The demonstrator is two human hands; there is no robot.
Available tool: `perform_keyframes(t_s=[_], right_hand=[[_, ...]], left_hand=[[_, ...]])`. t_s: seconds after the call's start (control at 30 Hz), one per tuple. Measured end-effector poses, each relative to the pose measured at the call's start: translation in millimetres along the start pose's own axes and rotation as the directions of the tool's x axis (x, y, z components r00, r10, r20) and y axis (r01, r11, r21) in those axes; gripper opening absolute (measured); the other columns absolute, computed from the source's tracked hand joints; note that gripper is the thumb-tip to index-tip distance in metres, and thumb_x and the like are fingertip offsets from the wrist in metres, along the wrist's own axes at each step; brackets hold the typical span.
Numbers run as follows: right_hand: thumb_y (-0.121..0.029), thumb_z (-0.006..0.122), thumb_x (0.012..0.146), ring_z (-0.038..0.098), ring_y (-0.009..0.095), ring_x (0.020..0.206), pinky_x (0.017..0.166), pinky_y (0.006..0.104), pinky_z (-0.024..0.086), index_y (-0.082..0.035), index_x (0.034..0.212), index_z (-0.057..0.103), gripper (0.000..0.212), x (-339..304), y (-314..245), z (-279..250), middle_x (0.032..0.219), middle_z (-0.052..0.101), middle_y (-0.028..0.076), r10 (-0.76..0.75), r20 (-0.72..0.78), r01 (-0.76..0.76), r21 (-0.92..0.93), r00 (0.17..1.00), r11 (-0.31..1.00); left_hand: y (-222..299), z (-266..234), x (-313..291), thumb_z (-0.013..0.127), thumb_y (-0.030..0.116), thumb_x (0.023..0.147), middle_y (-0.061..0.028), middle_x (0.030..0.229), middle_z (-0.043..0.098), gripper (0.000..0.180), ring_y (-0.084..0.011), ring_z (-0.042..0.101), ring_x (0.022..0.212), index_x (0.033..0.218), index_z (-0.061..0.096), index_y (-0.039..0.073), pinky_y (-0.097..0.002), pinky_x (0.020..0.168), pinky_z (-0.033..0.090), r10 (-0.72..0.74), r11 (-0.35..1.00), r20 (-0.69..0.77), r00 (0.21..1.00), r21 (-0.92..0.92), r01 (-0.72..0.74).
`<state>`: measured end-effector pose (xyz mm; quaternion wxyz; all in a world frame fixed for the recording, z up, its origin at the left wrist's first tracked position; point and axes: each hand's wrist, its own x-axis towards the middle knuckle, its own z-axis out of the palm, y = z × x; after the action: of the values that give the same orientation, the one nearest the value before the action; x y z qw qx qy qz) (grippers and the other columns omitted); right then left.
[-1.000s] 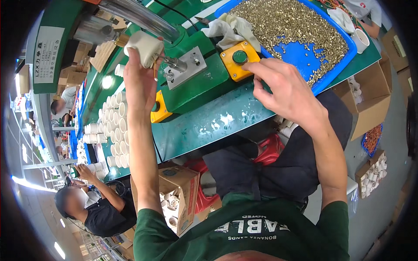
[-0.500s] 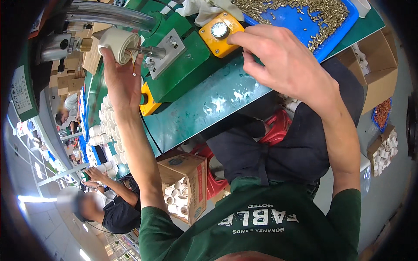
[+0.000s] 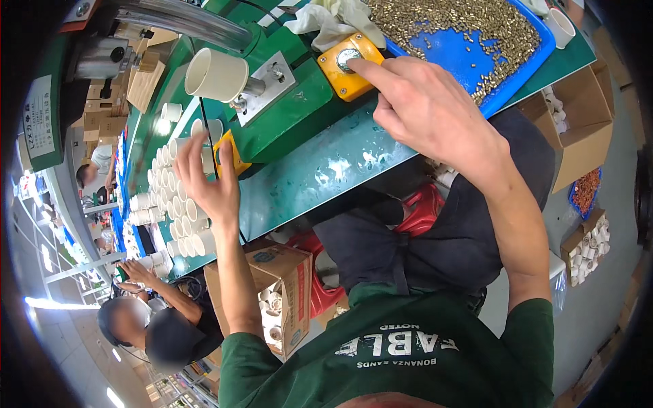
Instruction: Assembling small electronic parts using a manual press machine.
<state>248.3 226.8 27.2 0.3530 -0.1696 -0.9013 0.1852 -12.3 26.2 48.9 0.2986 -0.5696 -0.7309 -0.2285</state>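
Note:
A cream plastic pipe fitting (image 3: 216,75) sits on the metal post of the green press (image 3: 275,112), its round mouth facing left. My right hand (image 3: 435,102) holds nothing. Its index fingertip rests on the round button (image 3: 348,60) of a yellow button box (image 3: 354,87), while the other fingers curl loosely. Below the fitting, my left hand (image 3: 214,194) is open and empty, fingers spread. Its thumb lies in front of a second yellow button box (image 3: 241,162); whether it touches the button there I cannot tell.
A blue tray (image 3: 479,64) of small brass inserts lies at the right of the green table (image 3: 299,197), beside a white cloth (image 3: 325,24). Many cream fittings (image 3: 178,197) stand at left. Cardboard boxes (image 3: 581,136) flank me. A co-worker (image 3: 173,323) sits at lower left.
My left hand has let go of the cream fitting and moved down to the lower yellow box. The fitting stays on the post. My right index finger has moved onto the button.

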Motion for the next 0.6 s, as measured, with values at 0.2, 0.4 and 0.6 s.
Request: perform_keyframes(t_s=[0.2,0.4,0.6], right_hand=[[-0.003,0.063,0.076,0.065,0.041,0.076,0.072,0.0478,0.052,0.006,0.105,0.058,0.031,7,-4,-2,0.076,0.063,0.023,0.032,0.095,-0.038,0.069,0.995,0.997],[-0.005,0.063,0.076,0.06,0.033,0.068,0.072,0.042,0.049,0.003,0.123,0.061,0.048,17,-6,-8,0.071,0.061,0.017,0.081,0.179,-0.095,0.069,0.98,0.993],[-0.002,0.061,0.077,0.051,0.014,0.054,0.054,0.0289,0.043,0.004,0.108,0.067,0.033,21,0,-8,0.066,0.059,0.01,0.188,0.085,-0.202,0.206,0.978,0.957]], left_hand=[[-2,-2,-38,0.076,0.01,0.083,-0.011,0.102,0.067,0.03,-0.0285,0.061,0.097,0.111,0.066,0.004,-0.0404,0.094,0.041,-0.004,0.996,0.011,1.0,0.084,0.003],[-8,6,-47,0.081,0.018,0.08,-0.0044,0.1,0.07,0.039,-0.0267,0.055,0.104,0.11,0.06,0.003,-0.0406,0.099,0.033,-0.117,0.993,-0.046,0.992,0.016,0.118],[-6,18,-59,0.076,0.012,0.081,-0.0142,0.118,0.06,0.044,-0.0329,0.051,0.116,0.118,0.053,0.006,-0.0441,0.103,0.033,-0.071,0.997,-0.053,0.996,-0.004,0.071]])
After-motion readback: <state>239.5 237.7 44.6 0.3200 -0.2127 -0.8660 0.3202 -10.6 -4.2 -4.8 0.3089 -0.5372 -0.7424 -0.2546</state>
